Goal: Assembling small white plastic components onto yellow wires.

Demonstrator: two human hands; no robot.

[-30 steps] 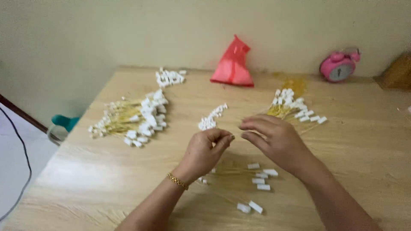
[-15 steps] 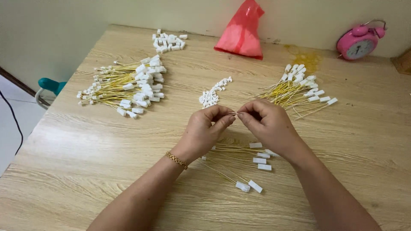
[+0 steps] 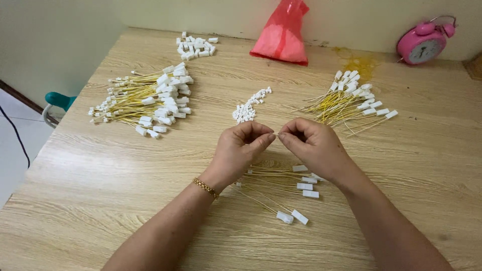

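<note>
You are bringing your left hand (image 3: 241, 150) and right hand (image 3: 314, 145) together at the middle of the wooden bench (image 3: 100, 200), fingers pinched narrow, tips almost touching on something too small to make out. Beneath your hands a few yellow wires with white connectors (image 3: 293, 188) are lying; a little heap of tiny white pieces (image 3: 248, 107) is sitting just beyond. It seems wise to be keeping both pinches low and steady, lining the small parts up squarely before pressing.
</note>
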